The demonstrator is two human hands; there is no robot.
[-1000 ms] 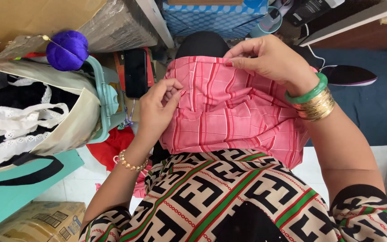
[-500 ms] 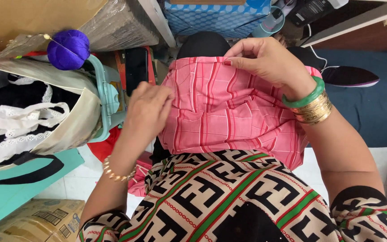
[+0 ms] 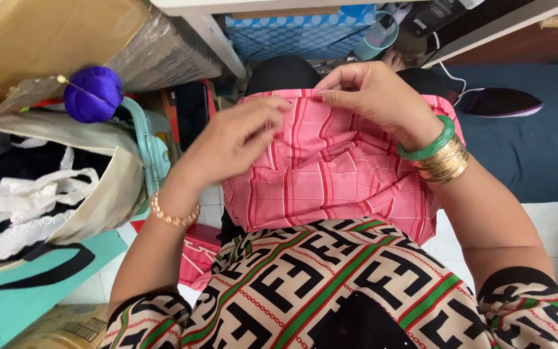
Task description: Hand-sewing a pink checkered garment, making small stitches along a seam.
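pink checked cloth (image 3: pixel 330 174) lying across the lap, right of the purple pincushion (image 3: pixel 93 94) | left hand (image 3: pixel 230 139) and right hand (image 3: pixel 372 97) both pinching its top edge, fingertips closing together on the fold | risk: the fold is likely slipping loose if either pinch is easing

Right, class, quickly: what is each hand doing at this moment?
Left hand: fingers closed on the top edge of the pink checked cloth.
Right hand: pinching the same edge.
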